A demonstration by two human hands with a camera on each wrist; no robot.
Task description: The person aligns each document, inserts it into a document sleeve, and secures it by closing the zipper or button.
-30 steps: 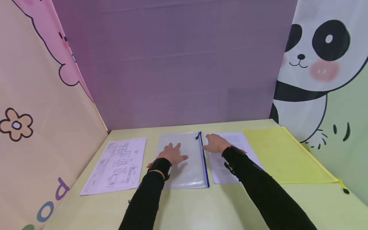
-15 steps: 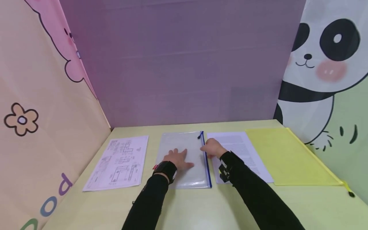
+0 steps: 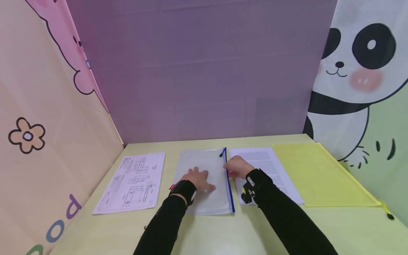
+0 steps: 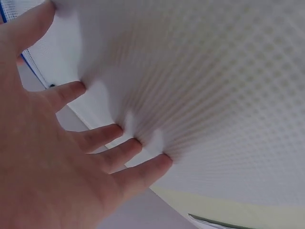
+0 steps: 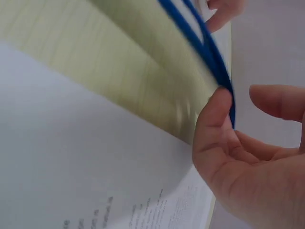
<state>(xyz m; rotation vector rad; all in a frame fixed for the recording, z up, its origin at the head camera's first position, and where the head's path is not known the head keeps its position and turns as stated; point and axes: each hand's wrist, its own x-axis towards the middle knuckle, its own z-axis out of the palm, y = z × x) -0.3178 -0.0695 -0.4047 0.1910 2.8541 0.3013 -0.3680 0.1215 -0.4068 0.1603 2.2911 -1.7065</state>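
Clear frosted plastic zip pouch with a blue zipper edge [image 3: 205,180]: lies flat at the middle of the pale yellow-green counter [image 3: 223,233], zipper along its right side, black puller [image 3: 221,154] at the far end. Left hand [image 3: 198,179]: rests palm-down on the pouch, fingers [image 4: 102,136] straight and spread, tips pressing the dotted sheet, apparently to pin it in place. Right hand [image 3: 236,166]: at the zipper edge, about halfway along; in the right wrist view the thumb [image 5: 214,119] sits against the blue zipper strip [image 5: 209,52] where the two layers part, with the other fingers curled just beyond it, seemingly pinching or lifting one lip, though the contact of the forefinger cannot be told for certain. White sheet with line drawings [image 3: 132,182]: flat, to the left of the pouch, apart from it. White sheet of printed text [image 3: 271,168]: just right of the zipper, partly under the right wrist, its right margin tucked under or meeting a yellow zip folder [image 3: 322,175] farther right. Edges and room: purple back panel [image 3: 204,71] stands close behind the far ends; cartoon-printed cloth walls close both sides; bare counter runs along the near edge, around the black sleeves [image 3: 287,219].
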